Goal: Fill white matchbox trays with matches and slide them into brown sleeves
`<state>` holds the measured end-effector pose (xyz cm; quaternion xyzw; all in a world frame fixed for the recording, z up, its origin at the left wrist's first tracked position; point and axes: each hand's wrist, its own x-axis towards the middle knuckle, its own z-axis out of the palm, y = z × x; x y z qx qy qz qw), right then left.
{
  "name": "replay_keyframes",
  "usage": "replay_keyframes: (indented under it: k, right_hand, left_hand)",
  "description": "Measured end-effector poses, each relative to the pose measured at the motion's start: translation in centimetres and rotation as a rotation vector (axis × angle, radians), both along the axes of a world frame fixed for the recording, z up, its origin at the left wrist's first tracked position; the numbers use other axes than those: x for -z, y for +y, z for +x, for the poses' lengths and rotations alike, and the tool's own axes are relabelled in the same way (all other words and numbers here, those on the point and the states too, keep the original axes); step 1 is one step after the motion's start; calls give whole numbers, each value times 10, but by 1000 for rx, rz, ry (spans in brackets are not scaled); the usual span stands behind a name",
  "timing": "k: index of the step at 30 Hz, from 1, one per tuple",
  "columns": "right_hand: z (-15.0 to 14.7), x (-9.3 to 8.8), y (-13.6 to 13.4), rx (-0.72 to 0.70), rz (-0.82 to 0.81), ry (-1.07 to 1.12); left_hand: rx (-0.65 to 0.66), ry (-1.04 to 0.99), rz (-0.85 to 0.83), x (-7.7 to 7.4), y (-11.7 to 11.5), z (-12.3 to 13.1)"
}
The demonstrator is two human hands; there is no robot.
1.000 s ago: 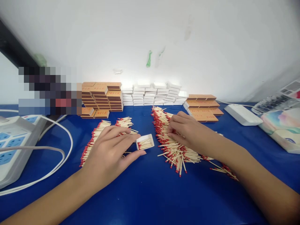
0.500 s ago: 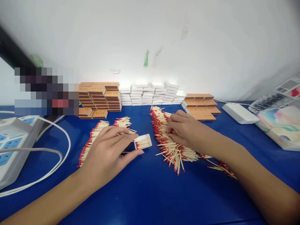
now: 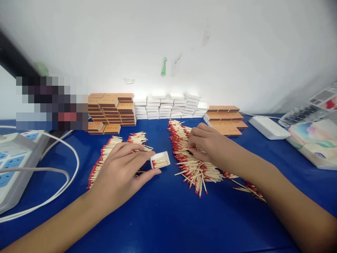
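My left hand [image 3: 125,167] grips a small white matchbox tray [image 3: 167,158] at its left end, between thumb and fingers. Several red-tipped matches [image 3: 161,162] lie inside the tray. On the right, my right hand [image 3: 204,144] has its fingers curled in a pinch at the large heap of matches [image 3: 181,140]; the fingertips are partly hidden among the sticks. A row of matches [image 3: 101,158] lies beyond my left hand, which covers part of it, and a smaller bunch [image 3: 138,137] is just behind its fingers.
White trays [image 3: 165,109] are stacked along the wall, between orange-brown matchboxes [image 3: 110,109] and another matchbox stack [image 3: 225,123]. A power strip [image 3: 21,165] with looping white cables [image 3: 77,158] sits at left. A white adapter [image 3: 270,127] and tissue pack [image 3: 316,144] are at right.
My right hand's fingers have shifted very slightly at the match heap. My left hand and the tray look the same.
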<state>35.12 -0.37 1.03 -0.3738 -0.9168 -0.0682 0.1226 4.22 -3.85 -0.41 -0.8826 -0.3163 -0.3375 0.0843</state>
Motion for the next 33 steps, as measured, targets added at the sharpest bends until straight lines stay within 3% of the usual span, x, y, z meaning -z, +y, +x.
replay_keyframes:
  k: [11, 17, 22, 27, 33]
  right_hand:
    - [2, -1, 0, -6, -17, 51]
    - [-17, -10, -17, -63, -67, 229]
    - [-43, -13, -33, -113, 61, 275]
    - [-54, -10, -38, -150, 214, 140]
    - [-55, -9, -43, -164, 166, 142]
  left_hand:
    - [13, -2, -19, 1, -1, 0]
    - [17, 3, -20, 2, -1, 0]
    - [37, -18, -54, 3, -4, 3]
    - [49, -31, -51, 3, -7, 7]
    - [54, -36, -33, 4, -8, 9]
